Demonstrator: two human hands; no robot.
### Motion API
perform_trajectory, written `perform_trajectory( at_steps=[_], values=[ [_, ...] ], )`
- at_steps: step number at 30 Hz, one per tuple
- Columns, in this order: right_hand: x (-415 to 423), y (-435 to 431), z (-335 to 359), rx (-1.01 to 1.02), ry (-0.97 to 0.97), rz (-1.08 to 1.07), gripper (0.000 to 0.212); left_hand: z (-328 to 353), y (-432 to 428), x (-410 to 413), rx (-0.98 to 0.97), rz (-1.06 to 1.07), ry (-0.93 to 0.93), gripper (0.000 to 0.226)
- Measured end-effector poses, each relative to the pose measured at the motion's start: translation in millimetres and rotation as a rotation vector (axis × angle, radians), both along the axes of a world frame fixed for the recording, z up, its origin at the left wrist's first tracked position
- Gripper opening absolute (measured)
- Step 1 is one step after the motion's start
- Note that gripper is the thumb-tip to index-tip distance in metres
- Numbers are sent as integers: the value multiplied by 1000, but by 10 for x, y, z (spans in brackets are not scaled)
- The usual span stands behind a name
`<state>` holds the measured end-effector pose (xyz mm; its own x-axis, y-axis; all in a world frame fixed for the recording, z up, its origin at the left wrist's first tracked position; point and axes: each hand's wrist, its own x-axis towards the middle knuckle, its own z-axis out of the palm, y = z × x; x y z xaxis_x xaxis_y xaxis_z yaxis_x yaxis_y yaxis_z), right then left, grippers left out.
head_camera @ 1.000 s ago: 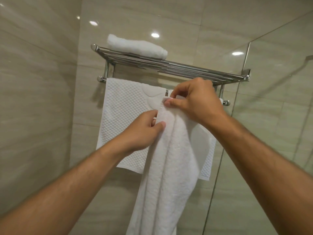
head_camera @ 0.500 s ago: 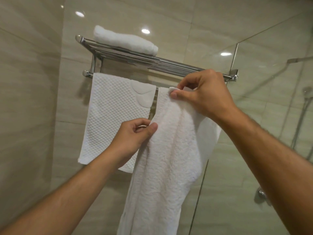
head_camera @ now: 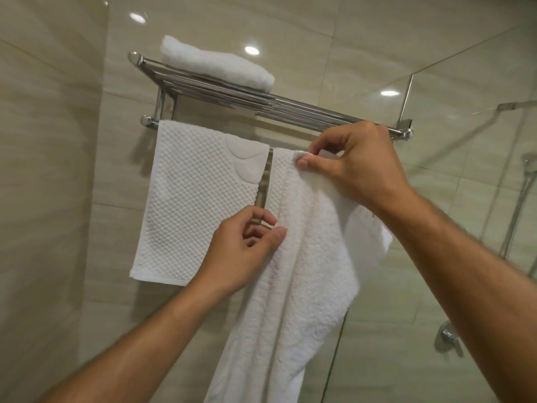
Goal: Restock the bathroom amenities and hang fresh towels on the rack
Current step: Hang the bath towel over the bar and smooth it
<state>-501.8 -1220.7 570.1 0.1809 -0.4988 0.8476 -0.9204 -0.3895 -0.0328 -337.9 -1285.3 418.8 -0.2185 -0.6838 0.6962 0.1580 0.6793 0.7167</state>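
Beige tiles [head_camera: 58, 199], chrome rack [head_camera: 290, 107]. Pinching long white terry towel [head_camera: 305, 271] up top with right grip [head_camera: 357, 170], side edge with left grip [head_camera: 241, 251].

Walls: large glossy beige tiles [head_camera: 58, 170], faint horizontal veining, thin grout lines. Round lamp reflections [head_camera: 252, 50] sit high on the glaze. Right side: clear glass partition [head_camera: 465, 184], running up to the back wall, top corner held by a chrome clamp [head_camera: 405, 123]. Behind the glass: chrome shower hose [head_camera: 520, 205] and round mixer valve [head_camera: 449, 335], both somewhat blurred.
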Motion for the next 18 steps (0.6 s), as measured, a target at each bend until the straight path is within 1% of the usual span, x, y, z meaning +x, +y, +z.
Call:
perform_trajectory(
  at_steps=[3, 6, 9, 13, 15, 18],
  values=[
    [-17, -17, 1, 6, 15, -3, 14, -25, -16, -1, -24, -48, -43, 17],
    [-48, -37, -5, 1, 15, -7, 15, -56, -18, -2, -63, -73, -58, 14],
    [-77, -51, -16, 0, 23, -23, 17, -107, -47, -37, -47, -79, -102, 9],
    [-136, -68, -40, -54, 6, -24, 21, -169, -62, -100, -21, -76, -144, 10],
    [-165, -81, -67, -75, 9, -35, 21, -189, -55, -149, -20, -49, -202, 16],
    [-235, -91, -92, -101, 12, -48, 20, -243, -39, -230, -21, 2, -262, 32]
  ],
)
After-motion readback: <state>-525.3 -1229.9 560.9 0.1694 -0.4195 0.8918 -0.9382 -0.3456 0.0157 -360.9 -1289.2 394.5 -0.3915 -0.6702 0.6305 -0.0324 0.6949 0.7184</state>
